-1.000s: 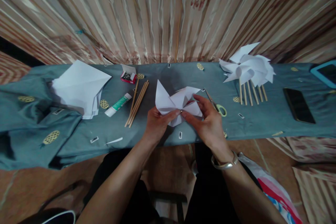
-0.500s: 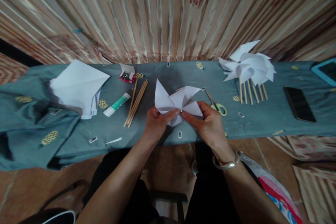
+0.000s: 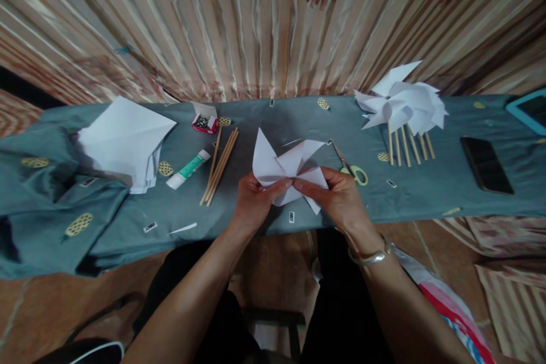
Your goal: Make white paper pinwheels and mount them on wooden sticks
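A white paper pinwheel (image 3: 290, 162) with folded blades is held above the front of the cloth-covered table. My left hand (image 3: 256, 199) grips its left side, thumb pressed near the centre. From the right, my right hand (image 3: 339, 196) pinches the paper, and its thumb meets the left one at the pinwheel's middle. Both hands' fingers under the paper are hidden. Just beyond my right hand lie scissors (image 3: 358, 174) with pale green handles. Several thin wooden sticks (image 3: 222, 168) rest to the left of the pinwheel.
On the left are a stack of white paper (image 3: 123, 142), a glue stick (image 3: 187, 169) and a small red box of metal pins (image 3: 205, 120). Finished-looking pinwheels on sticks (image 3: 405, 102) lie back right, near a black phone (image 3: 486, 165) and a blue-framed device (image 3: 529, 114). A striped curtain (image 3: 256, 23) hangs behind.
My right thumb has come in closer to the left thumb, covering the small shiny spot at the pinwheel's centre. A lower-right paper flap now sticks out below my right hand.
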A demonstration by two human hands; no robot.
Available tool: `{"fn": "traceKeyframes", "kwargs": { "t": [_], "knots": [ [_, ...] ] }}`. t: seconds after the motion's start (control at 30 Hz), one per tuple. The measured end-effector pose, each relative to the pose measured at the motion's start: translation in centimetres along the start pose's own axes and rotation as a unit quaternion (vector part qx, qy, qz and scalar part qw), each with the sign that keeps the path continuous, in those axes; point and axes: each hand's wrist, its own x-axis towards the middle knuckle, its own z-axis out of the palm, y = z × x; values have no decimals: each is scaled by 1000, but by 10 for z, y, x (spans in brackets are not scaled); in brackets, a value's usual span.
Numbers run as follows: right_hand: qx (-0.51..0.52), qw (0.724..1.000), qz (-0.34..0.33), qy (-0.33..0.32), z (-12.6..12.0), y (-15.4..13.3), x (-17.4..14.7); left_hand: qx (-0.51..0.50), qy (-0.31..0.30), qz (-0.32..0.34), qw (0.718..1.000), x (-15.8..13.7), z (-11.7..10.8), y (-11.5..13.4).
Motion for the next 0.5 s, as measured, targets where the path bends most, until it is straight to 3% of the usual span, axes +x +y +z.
{"fn": "traceKeyframes", "kwargs": {
  "t": [0.33, 0.5],
  "knots": [
    [81, 994, 66, -19, -1, 9, 3, 11, 1, -1, 1000, -1, -1, 0],
    [94, 993, 66, -24, -2, 14, 2, 19, -6, -2, 1000, -2, -2, -1]
  ]
}}
